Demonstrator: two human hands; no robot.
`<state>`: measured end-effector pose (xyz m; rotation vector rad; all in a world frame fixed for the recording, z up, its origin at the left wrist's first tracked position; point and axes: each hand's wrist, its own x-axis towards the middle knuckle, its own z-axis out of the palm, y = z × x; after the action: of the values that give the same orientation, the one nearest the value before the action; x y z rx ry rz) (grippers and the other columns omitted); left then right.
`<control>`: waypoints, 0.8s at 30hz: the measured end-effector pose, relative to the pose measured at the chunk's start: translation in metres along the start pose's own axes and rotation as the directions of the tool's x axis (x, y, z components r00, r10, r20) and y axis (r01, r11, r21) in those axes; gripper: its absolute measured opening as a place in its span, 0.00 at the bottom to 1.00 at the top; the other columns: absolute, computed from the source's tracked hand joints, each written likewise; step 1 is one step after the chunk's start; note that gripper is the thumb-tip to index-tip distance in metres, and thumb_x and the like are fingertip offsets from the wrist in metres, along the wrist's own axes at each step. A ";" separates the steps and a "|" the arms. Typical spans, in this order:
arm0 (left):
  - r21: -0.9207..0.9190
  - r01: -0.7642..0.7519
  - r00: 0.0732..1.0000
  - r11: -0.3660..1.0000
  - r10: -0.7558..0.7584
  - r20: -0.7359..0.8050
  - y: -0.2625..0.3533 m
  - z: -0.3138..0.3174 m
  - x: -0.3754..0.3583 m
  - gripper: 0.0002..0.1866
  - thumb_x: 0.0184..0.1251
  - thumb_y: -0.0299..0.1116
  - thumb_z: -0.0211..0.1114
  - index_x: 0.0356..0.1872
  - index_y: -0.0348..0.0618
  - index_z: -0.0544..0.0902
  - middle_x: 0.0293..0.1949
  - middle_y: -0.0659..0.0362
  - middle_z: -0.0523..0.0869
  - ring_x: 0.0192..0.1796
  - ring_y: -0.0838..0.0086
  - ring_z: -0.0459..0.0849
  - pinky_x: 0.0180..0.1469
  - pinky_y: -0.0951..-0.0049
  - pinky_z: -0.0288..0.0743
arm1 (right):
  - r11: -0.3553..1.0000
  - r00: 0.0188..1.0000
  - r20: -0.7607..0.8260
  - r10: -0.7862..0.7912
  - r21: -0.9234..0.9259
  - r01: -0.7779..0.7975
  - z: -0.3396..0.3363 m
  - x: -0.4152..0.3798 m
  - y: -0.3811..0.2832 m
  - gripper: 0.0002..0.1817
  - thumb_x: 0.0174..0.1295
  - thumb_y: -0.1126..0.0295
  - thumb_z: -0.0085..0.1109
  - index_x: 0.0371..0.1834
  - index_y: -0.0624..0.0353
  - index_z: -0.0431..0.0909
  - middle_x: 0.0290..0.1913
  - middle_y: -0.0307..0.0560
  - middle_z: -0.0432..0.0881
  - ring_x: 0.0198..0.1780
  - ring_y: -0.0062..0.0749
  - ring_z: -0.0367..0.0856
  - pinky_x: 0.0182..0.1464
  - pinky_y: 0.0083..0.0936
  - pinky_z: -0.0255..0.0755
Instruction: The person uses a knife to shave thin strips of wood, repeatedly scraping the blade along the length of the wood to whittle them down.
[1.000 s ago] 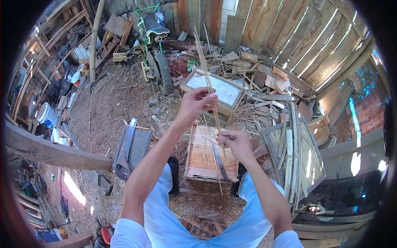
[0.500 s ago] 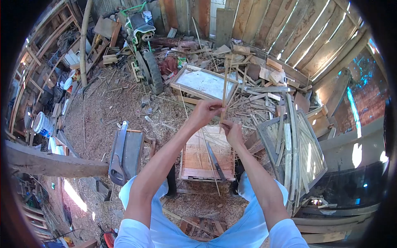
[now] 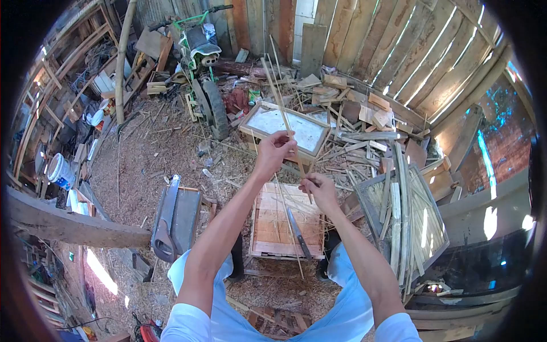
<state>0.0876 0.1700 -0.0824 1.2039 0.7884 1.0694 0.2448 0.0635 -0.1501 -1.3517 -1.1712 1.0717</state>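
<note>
A long thin wooden strip (image 3: 278,100) slants up and away in front of me, over a small wooden box (image 3: 273,219). My left hand (image 3: 274,153) pinches it partway along, palm inward. Closer to me, my right hand (image 3: 320,191) is closed on its lower end, which pokes out below the fingers. Whether the strip is one piece or two lying together is hard to tell. On the box lies a knife (image 3: 298,233) with a dark handle, beside a few thin slivers (image 3: 283,199).
A handsaw (image 3: 167,219) rests on a dark box (image 3: 185,219) at left. Right of me, a panel (image 3: 430,228) carries long battens. Beyond are a white-topped frame (image 3: 279,122), scrap wood (image 3: 353,108) and a motorbike (image 3: 199,62). A beam (image 3: 80,223) juts in from the left.
The strip has swung from nearly upright to leaning left at its top. My left hand has shifted left, and my right hand has moved slightly down and right.
</note>
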 end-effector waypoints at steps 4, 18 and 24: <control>-0.048 0.016 0.999 0.999 -0.018 -0.044 0.022 -0.001 -0.007 0.13 0.64 0.28 0.66 0.46 0.33 0.79 0.39 0.57 0.85 0.39 0.76 0.84 0.42 0.74 0.85 | 0.967 0.990 0.053 0.133 0.210 -0.141 -0.001 -0.011 -0.030 0.11 0.63 0.74 0.59 0.45 0.69 0.77 0.36 0.49 0.84 0.36 0.31 0.84 0.41 0.26 0.81; -0.175 -0.013 0.996 0.984 -0.003 -0.091 0.029 0.000 -0.006 0.14 0.61 0.28 0.69 0.45 0.35 0.80 0.38 0.58 0.86 0.39 0.76 0.85 0.40 0.75 0.84 | 0.925 0.976 0.077 0.206 0.309 -0.219 0.001 -0.019 -0.058 0.12 0.62 0.73 0.61 0.45 0.69 0.77 0.36 0.49 0.83 0.35 0.31 0.84 0.40 0.27 0.82; -0.195 0.005 0.992 0.981 -0.030 -0.124 0.005 0.003 0.018 0.15 0.60 0.28 0.69 0.47 0.35 0.79 0.38 0.59 0.84 0.39 0.76 0.85 0.40 0.74 0.84 | 0.932 0.969 0.098 0.228 0.266 -0.246 -0.005 0.004 -0.051 0.12 0.63 0.73 0.60 0.46 0.70 0.76 0.36 0.48 0.83 0.35 0.30 0.83 0.40 0.26 0.81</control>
<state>0.0956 0.1863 -0.0754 0.9694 0.7705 1.1889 0.2459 0.0683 -0.0993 -1.2647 -0.8778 1.4075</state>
